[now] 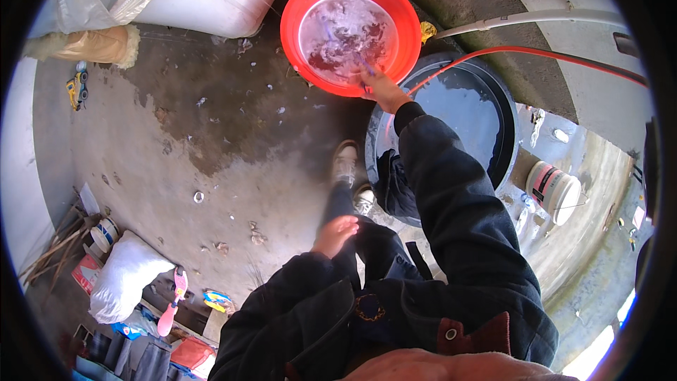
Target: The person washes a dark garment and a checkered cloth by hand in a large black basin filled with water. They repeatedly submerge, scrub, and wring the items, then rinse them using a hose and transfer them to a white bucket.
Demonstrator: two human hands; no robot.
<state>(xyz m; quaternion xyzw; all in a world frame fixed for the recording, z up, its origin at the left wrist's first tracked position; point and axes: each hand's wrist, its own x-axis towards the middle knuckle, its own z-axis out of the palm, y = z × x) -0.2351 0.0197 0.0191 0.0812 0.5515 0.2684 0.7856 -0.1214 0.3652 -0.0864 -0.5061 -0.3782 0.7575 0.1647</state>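
My right hand reaches over the near rim of a red plastic basin and grips a thin purple object. What that object is cannot be made out. Foamy water fills the basin's bottom, and another purple streak shows among the suds. My left hand hangs low near my thigh with nothing visible in it; its fingers are not clear. Below my right forearm stands a large dark tub of water. Dark cloth hangs over its near edge.
A red hose runs into the tub. To the right, a white bucket lies tipped on wet concrete. A white pipe follows the wall. At lower left are a white sack, sticks and a pink-handled tool. A toy truck sits far left.
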